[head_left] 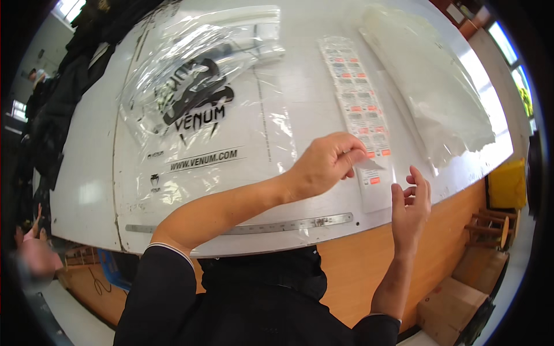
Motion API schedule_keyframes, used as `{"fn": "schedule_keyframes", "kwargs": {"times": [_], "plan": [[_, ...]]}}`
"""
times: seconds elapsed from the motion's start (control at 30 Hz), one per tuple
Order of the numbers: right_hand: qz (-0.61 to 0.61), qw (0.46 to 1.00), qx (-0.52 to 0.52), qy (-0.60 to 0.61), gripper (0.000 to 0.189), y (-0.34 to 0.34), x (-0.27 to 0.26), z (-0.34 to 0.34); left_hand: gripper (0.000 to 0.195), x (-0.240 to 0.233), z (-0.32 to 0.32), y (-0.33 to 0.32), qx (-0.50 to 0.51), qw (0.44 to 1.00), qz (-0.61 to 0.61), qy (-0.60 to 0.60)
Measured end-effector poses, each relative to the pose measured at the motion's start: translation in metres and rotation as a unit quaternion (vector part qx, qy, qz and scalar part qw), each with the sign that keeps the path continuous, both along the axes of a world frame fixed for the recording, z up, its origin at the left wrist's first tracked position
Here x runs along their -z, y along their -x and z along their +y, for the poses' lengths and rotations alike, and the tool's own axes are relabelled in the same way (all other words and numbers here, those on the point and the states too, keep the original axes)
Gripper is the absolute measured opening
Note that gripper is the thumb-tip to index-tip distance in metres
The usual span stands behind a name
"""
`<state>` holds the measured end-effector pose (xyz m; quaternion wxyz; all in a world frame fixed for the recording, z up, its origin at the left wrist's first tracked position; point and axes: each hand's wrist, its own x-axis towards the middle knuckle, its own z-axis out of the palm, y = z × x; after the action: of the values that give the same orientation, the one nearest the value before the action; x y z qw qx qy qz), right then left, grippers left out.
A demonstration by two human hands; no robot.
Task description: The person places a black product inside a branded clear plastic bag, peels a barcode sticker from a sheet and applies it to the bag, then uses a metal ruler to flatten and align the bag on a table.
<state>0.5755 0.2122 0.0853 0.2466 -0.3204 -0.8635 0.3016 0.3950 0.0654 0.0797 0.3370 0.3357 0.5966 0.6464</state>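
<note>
My left hand (324, 162) reaches across the table and pinches a small pale label (371, 164) between thumb and fingertips. Beneath that label runs a long sheet of stickers (357, 93), printed in grey and orange, with a bare strip of backing at its near end. My right hand (413, 203) is raised just right of the sheet's near end, thumb and fingers apart, with nothing in it. Left of the sheet lie clear plastic bags (216, 138) with black printing, overlapping and wrinkled.
The white table (311, 82) carries a steel ruler (285, 226) along its near edge. A large translucent plastic sheet or bag (433, 86) lies at the right. Dark fabric (60, 99) is heaped beyond the left edge. Cardboard boxes (450, 302) and a wooden stool (493, 227) stand at lower right.
</note>
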Motion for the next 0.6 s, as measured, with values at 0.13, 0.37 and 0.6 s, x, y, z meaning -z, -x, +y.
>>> {"fn": "schedule_keyframes", "kwargs": {"times": [0.13,0.37,0.6], "plan": [[0.132,0.956,-0.206,0.159,0.044,0.016,0.011,-0.027,0.014,0.000,-0.045,0.002,0.074,0.995,0.073,-0.011],[0.199,0.921,-0.321,-0.089,0.027,0.081,0.007,-0.072,0.018,-0.004,-0.120,0.044,0.109,0.980,-0.166,-0.024],[0.210,0.810,-0.348,-0.423,0.022,0.143,0.001,-0.120,0.056,-0.039,-0.158,0.098,0.019,0.934,-0.347,0.078]]}}
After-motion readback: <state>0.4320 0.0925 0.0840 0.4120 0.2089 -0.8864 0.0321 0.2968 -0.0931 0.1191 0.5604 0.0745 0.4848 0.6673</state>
